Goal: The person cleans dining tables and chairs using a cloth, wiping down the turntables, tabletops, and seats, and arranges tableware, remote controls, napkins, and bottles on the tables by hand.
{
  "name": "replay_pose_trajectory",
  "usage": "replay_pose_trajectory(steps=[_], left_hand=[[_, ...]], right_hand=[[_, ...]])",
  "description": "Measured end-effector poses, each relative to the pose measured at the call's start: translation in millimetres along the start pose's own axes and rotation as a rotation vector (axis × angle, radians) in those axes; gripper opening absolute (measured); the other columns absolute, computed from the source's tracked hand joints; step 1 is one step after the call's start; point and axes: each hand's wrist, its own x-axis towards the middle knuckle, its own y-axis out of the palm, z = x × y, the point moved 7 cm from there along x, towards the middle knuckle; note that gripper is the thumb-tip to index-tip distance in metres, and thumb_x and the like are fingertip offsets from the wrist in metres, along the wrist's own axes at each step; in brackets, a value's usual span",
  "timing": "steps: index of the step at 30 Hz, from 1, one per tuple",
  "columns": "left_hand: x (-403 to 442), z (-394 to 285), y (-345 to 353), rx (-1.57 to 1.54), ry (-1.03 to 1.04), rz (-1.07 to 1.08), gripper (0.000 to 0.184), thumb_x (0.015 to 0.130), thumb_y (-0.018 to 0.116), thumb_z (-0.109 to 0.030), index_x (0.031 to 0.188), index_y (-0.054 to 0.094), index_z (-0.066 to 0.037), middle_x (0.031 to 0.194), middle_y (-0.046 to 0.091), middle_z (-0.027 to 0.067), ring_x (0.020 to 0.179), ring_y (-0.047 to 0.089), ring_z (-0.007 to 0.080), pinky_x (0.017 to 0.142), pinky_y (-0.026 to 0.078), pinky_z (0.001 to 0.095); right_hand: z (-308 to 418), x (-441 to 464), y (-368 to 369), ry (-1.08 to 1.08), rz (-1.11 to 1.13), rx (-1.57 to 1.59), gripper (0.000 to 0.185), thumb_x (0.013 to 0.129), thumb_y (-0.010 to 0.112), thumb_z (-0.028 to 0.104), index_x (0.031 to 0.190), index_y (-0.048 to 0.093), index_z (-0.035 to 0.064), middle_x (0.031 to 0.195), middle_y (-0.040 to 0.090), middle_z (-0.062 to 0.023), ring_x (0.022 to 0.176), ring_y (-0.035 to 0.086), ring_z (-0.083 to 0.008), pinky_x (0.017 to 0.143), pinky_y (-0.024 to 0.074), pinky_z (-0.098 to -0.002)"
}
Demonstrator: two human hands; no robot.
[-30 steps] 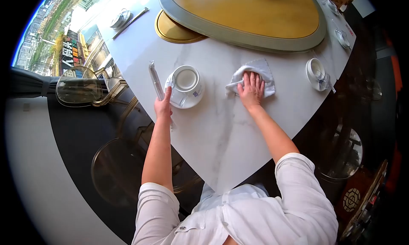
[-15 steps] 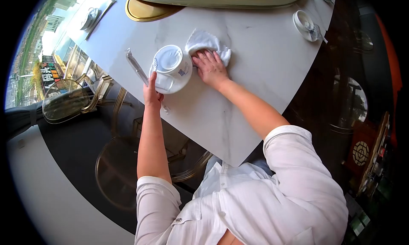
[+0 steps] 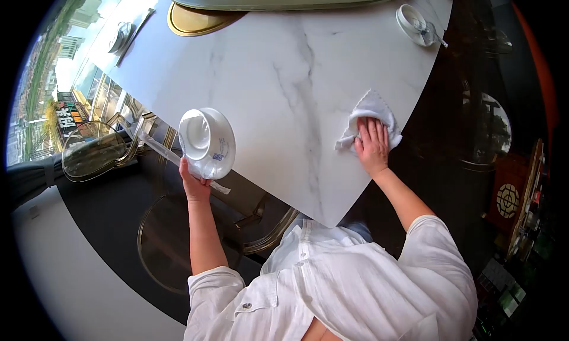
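Observation:
My left hand (image 3: 195,181) is closed on the rim of a stack of white dishes (image 3: 224,145), held up at the table's left edge. The stack is tilted, with a round bowl-like piece (image 3: 195,133) nearest my thumb and small blue print on the side. A slim wrapped strip, perhaps chopsticks (image 3: 159,148), sticks out past the same hand. My right hand (image 3: 373,148) lies with fingers stretched out on a crumpled white cloth (image 3: 374,107), pressing it on the tabletop near the right edge.
The pale marble table (image 3: 255,74) narrows to a corner at my waist. A gold-rimmed raised tray (image 3: 284,3) and gold disc (image 3: 198,21) lie at the far side. Cup settings stand far left (image 3: 121,37) and far right (image 3: 412,21). Clear-backed chairs (image 3: 95,151) stand at left.
My left hand has drawn the dishes back and lower left, off toward the table's edge, tilting them. My right hand has moved the cloth right and nearer, across to the right edge.

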Motion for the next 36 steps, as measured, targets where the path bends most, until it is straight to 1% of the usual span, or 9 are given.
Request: replay_pose_trajectory(steps=[5, 9, 10, 20, 23, 24, 29, 33, 36], left_hand=[[-56, 11, -37, -0.047, 0.045, -0.048, 0.056, 0.078, 0.055, -0.049, 0.119, 0.044, -0.012, 0.075, 0.055, -0.0018, 0.032, 0.029, 0.0039, 0.027, 0.022, 0.0174], [-103, 22, -59, -0.122, 0.136, -0.121, 0.075, 0.072, 0.061, -0.049, 0.131, 0.035, -0.01, 0.116, 0.051, 0.0082, 0.095, 0.057, 0.0192, 0.08, 0.049, 0.034], [-111, 27, -70, -0.12, 0.095, -0.066, 0.082, 0.071, 0.063, -0.049, 0.134, 0.031, -0.008, 0.129, 0.041, 0.0102, 0.123, 0.039, 0.0279, 0.101, 0.034, 0.0421], [-94, 22, -58, -0.055, 0.082, -0.001, 0.076, 0.071, 0.062, -0.049, 0.13, 0.034, -0.01, 0.124, 0.046, 0.0094, 0.116, 0.046, 0.0257, 0.097, 0.039, 0.0402], [-63, 16, -30, -0.055, 0.079, 0.017, 0.074, 0.072, 0.061, -0.05, 0.129, 0.036, -0.011, 0.118, 0.049, 0.0072, 0.102, 0.054, 0.0191, 0.08, 0.048, 0.033], [-52, 16, -19, -0.048, 0.06, 0.069, 0.065, 0.075, 0.059, -0.047, 0.125, 0.038, -0.013, 0.102, 0.055, 0.0038, 0.066, 0.056, 0.0104, 0.048, 0.044, 0.0227], [7, 22, 24, 0.048, -0.087, 0.031, 0.049, 0.081, 0.057, -0.04, 0.121, 0.04, -0.017, 0.079, 0.053, 0.0004, 0.036, 0.034, 0.0072, 0.032, 0.027, 0.0199], [28, 13, 72, 0.189, -0.057, -0.218, 0.039, 0.08, 0.059, -0.043, 0.105, 0.048, -0.016, 0.072, 0.053, -0.0008, 0.036, 0.033, 0.0067, 0.032, 0.023, 0.0195], [62, 11, 91, 0.297, -0.078, 0.098, 0.041, 0.075, 0.064, -0.049, 0.094, 0.052, -0.015, 0.065, 0.051, -0.0048, 0.038, 0.033, 0.0053, 0.034, 0.022, 0.0187]], right_hand=[[10, 205, 62, 0.287, -0.195, -0.169, 0.055, 0.08, 0.051, 0.046, 0.124, 0.046, 0.0138, 0.133, 0.039, -0.0141, 0.123, 0.032, -0.0378, 0.096, 0.023, -0.0611], [125, 310, 91, 0.218, 0.006, 0.003, 0.058, 0.083, 0.045, 0.051, 0.129, 0.042, 0.0164, 0.141, 0.031, -0.0125, 0.129, 0.023, -0.0372, 0.101, 0.0117, -0.0638], [161, 322, 95, 0.127, 0.016, 0.005, 0.058, 0.083, 0.044, 0.051, 0.131, 0.041, 0.0176, 0.14, 0.031, -0.0113, 0.129, 0.024, -0.0363, 0.102, 0.012, -0.0629], [298, 88, 79, -0.691, 0.041, 0.267, 0.045, 0.081, 0.053, 0.041, 0.122, 0.054, 0.0211, 0.129, 0.046, -0.0088, 0.124, 0.037, -0.0301, 0.107, 0.0168, -0.0527], [217, 53, 52, -0.672, 0.07, 0.3, 0.043, 0.08, 0.056, 0.039, 0.118, 0.057, 0.0205, 0.126, 0.048, -0.0093, 0.122, 0.039, -0.0303, 0.107, 0.0186, -0.052], [181, 64, 48, -0.55, -0.001, 0.219, 0.044, 0.079, 0.056, 0.039, 0.119, 0.056, 0.0202, 0.127, 0.048, -0.0095, 0.122, 0.038, -0.0308, 0.106, 0.0194, -0.0515], [40, 162, 39, 0.264, -0.214, -0.048, 0.046, 0.082, 0.051, 0.037, 0.123, 0.051, 0.0174, 0.131, 0.045, -0.0102, 0.125, 0.033, -0.0319, 0.104, 0.0209, -0.0523], [141, 136, 60, -0.037, -0.046, 0.128, 0.046, 0.084, 0.048, 0.037, 0.126, 0.048, 0.0183, 0.138, 0.037, -0.0099, 0.129, 0.03, -0.031, 0.108, 0.0125, -0.0505], [215, 48, 61, -0.331, 0.004, 0.313, 0.05, 0.078, 0.053, 0.039, 0.123, 0.051, 0.017, 0.137, 0.038, -0.0082, 0.128, 0.029, -0.0299, 0.108, 0.0115, -0.0528]])
